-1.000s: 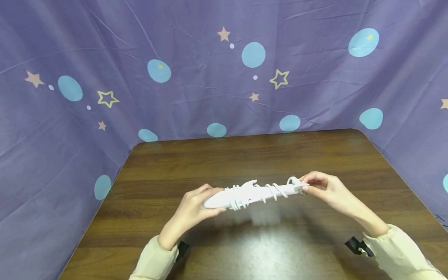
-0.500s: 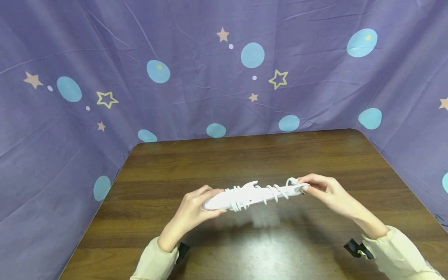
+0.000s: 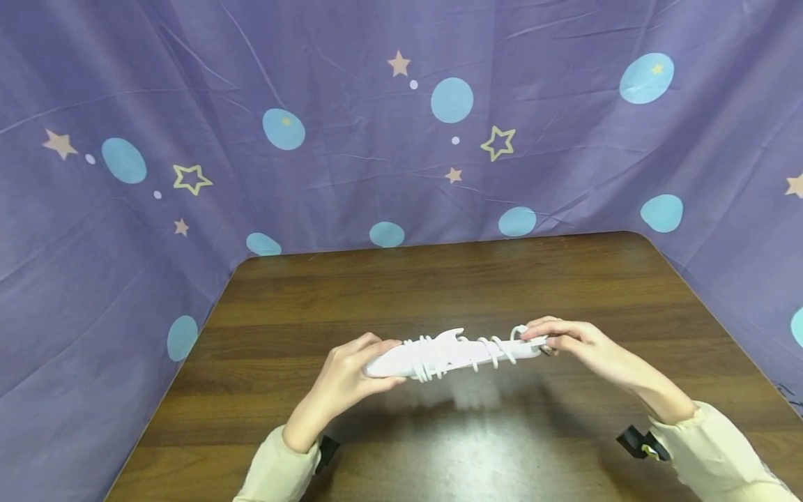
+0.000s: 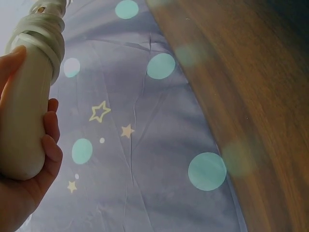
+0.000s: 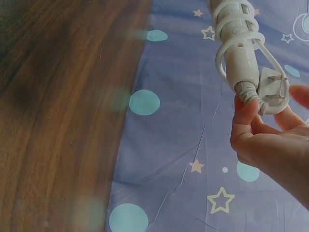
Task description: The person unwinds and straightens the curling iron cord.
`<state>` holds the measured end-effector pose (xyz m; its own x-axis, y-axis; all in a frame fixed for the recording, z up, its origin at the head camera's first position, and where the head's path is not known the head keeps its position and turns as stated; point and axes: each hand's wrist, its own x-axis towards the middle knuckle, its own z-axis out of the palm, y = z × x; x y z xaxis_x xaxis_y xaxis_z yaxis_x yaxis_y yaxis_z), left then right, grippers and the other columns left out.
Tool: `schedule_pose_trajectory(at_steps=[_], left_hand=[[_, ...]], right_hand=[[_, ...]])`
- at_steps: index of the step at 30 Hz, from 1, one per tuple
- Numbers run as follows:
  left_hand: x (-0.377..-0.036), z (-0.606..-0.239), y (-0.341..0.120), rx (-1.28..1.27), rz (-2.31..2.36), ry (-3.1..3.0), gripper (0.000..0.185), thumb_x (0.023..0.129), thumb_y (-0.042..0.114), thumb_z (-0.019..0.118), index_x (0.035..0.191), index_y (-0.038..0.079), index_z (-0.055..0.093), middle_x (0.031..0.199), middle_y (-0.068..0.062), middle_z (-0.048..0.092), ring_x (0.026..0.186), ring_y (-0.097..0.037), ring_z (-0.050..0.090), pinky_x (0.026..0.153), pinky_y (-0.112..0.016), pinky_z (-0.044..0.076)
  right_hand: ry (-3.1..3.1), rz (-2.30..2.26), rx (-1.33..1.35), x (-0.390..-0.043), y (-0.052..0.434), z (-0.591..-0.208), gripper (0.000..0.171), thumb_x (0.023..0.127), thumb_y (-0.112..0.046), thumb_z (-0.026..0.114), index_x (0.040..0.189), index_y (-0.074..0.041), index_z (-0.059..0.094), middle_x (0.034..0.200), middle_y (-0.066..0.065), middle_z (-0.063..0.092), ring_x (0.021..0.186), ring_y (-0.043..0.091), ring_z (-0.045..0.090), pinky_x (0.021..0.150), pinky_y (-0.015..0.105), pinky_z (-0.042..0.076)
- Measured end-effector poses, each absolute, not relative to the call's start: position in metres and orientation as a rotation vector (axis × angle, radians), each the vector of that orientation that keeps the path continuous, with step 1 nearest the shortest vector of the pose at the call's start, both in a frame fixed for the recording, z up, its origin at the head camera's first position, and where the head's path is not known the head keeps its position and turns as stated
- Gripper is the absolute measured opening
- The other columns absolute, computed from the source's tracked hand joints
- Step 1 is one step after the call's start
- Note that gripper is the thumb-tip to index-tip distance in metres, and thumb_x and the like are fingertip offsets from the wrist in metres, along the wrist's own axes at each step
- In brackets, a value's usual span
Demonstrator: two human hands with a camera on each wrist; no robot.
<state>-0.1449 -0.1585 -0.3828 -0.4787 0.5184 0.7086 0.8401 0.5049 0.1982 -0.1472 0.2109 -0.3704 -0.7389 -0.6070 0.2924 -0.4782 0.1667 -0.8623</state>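
A white curling iron [image 3: 448, 352], its cord wound round it in several loops, is held level above the table. My left hand [image 3: 351, 366] grips its thick rounded end, thumb on one side and fingers curled round the other, as the left wrist view shows. At the opposite end my right hand [image 3: 580, 341] pinches the cord's ribbed sleeve [image 5: 247, 92] where it leaves the handle. Beside that sleeve sits the white plug [image 5: 273, 87] with its metal prongs showing, a loop of cord passing round it and the fingers close by. A small lever [image 3: 453, 335] sticks up mid-body.
The brown wooden table [image 3: 376, 293] lies beneath both hands. A purple curtain [image 3: 351, 174] with stars and blue dots hangs behind and at both sides of the table. Dark straps show at both wrists by the cream sleeves [image 3: 715, 446].
My right hand's fingers have shifted slightly left over the plug and cord end, and that end has dipped a little. The left hand keeps its grip in nearly the same spot.
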Motion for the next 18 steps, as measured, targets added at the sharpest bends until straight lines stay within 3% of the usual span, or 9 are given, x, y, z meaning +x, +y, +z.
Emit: schedule_pose_trajectory(at_steps=[6,18], left_hand=[[-0.1450,-0.3828,-0.1591,-1.116,-0.720,-2.157,0.039,0.065,0.032,0.076,0.095,0.009,0.066,0.072,0.003,0.056,0.058,-0.005,0.049,0.051,-0.016,0.039],[-0.1422,-0.3826,-0.1612,-1.135,-0.736,-2.135,0.039,0.065,0.029,0.077,0.095,0.007,0.066,0.073,0.001,0.057,0.058,-0.007,0.050,0.052,-0.016,0.039]], right_hand=[[2.082,-1.733,-1.130,-0.1507,0.2139,-0.3711,0.034,0.092,0.006,0.028,0.114,0.006,0.055,0.122,0.003,0.050,0.112,0.005,0.042,0.076,0.024,0.038],[1.727,-1.819,-1.053,-0.1575,0.2199,-0.3716,0.034,0.092,0.008,0.027,0.121,0.013,0.043,0.126,0.011,0.045,0.099,0.009,0.048,0.072,0.024,0.041]])
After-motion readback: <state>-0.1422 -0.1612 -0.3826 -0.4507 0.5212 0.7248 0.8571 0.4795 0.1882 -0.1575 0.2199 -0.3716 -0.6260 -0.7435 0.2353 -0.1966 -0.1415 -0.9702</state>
